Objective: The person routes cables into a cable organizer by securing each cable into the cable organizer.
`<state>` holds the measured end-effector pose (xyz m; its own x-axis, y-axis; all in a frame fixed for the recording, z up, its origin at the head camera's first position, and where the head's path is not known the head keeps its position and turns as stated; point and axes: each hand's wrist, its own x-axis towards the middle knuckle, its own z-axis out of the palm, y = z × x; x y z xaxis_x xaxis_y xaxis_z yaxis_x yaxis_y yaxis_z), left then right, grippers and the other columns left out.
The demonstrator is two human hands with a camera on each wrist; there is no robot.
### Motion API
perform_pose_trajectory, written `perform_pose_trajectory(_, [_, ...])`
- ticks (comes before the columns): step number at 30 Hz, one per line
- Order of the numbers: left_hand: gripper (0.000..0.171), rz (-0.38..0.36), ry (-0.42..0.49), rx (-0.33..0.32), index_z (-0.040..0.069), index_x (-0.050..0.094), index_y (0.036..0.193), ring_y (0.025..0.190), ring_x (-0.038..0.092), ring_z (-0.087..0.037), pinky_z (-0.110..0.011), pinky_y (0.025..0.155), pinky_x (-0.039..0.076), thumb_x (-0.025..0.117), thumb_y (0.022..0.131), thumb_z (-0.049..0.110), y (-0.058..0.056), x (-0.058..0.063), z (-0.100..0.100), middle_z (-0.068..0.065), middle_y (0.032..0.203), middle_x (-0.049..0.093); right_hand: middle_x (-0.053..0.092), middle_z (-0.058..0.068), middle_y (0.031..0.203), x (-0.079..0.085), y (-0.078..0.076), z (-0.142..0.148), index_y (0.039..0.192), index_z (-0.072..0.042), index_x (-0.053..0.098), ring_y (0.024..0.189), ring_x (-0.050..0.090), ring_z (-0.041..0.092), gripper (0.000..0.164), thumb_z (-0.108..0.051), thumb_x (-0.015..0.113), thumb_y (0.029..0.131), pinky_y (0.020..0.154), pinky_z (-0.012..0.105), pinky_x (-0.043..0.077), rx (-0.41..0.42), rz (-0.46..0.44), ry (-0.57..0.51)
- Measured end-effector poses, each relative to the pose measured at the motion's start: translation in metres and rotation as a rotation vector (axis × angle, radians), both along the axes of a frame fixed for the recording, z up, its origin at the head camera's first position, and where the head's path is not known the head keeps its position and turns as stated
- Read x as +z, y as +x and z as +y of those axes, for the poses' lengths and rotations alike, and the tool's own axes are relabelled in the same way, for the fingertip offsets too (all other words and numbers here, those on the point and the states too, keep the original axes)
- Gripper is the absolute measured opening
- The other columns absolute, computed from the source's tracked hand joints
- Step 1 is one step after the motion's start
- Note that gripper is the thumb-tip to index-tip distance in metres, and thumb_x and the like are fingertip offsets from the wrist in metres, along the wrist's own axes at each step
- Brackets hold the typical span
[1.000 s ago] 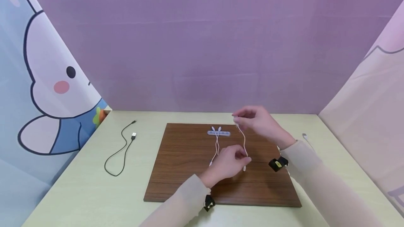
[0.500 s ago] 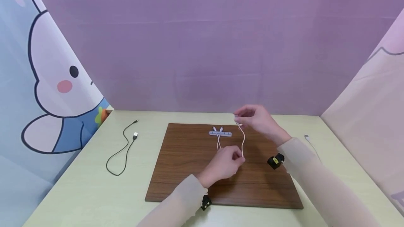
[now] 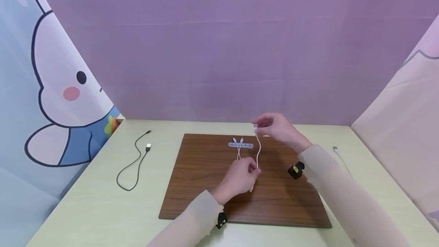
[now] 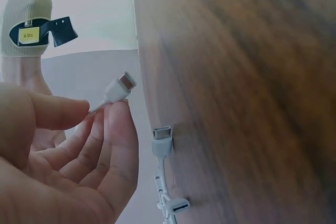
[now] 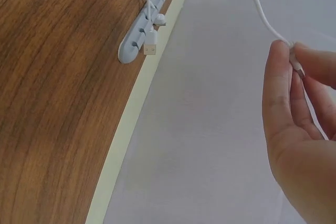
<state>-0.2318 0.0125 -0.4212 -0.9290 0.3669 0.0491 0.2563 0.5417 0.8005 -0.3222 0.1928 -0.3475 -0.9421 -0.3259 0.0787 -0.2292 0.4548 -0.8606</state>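
Left hand (image 3: 237,179) moved leftward, white cable (image 3: 259,148) shifted along, right hand (image 3: 279,130) slightly leftward

Clip (image 3: 247,146) on board (image 3: 195,167), between left cable (image 3: 148,148) and right cable (image 3: 335,150).

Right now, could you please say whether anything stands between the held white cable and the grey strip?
Nothing visible stands between the held white cable and the grey strip; two white cables in it leave its right end uncovered.

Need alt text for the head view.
A person's right hand pinches the upper end of a white cable and the left hand its lower part, above a brown board. Two crossed white cables run over its grey clip strip; a black cable lies on the table at left.
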Motion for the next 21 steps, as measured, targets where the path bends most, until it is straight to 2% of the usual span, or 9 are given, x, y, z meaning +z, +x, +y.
perform_pose_trajectory(4, [0.006, -0.03, -0.027, 0.016, 0.007, 0.065, 0.096, 0.055, 0.057, -0.012, -0.027, 0.052, 0.047, 0.067, 0.099, 0.012, 0.002, 0.002, -0.001, 0.002, 0.07, 0.059, 0.07, 0.015, 0.106, -0.003, -0.004, -0.006, 0.122, -0.002, 0.068, 0.095, 0.071, 0.038, 0.031, -0.01, 0.074, 0.093, 0.088, 0.047, 0.055, -0.018, -0.015, 0.008])
perform_pose_trajectory(8, [0.009, -0.062, -0.07, 0.034, 0.007, 0.062, 0.091, 0.05, 0.058, -0.014, -0.028, 0.049, 0.046, 0.069, 0.097, 0.009, 0.004, 0.006, 0.0, -0.001, 0.065, 0.058, 0.07, 0.015, 0.108, -0.008, -0.01, -0.012, 0.121, -0.003, 0.068, 0.092, 0.072, 0.029, 0.03, -0.011, 0.074, 0.093, 0.09, 0.048, 0.054, -0.038, -0.025, 0.025])
perform_pose_trajectory(16, [0.017, -0.035, -0.246, 0.077, 0.009, 0.058, 0.082, 0.064, 0.055, -0.023, -0.034, 0.056, 0.044, 0.073, 0.09, 0.008, 0.004, 0.009, -0.001, -0.003, 0.069, 0.055, 0.068, 0.017, 0.107, -0.025, -0.025, -0.02, 0.119, 0.001, 0.068, 0.089, 0.071, 0.025, 0.028, -0.005, 0.073, 0.092, 0.089, 0.049, 0.055, -0.051, -0.011, 0.043])
perform_pose_trajectory(21, [0.02, -0.023, -0.326, 0.097, 0.01, 0.056, 0.078, 0.07, 0.056, -0.027, -0.038, 0.062, 0.047, 0.074, 0.088, 0.01, 0.001, 0.01, 0.0, -0.005, 0.073, 0.056, 0.068, 0.016, 0.105, -0.033, -0.032, -0.026, 0.117, 0.002, 0.069, 0.086, 0.071, 0.024, 0.026, -0.003, 0.073, 0.091, 0.084, 0.042, 0.057, -0.07, 0.001, 0.06])
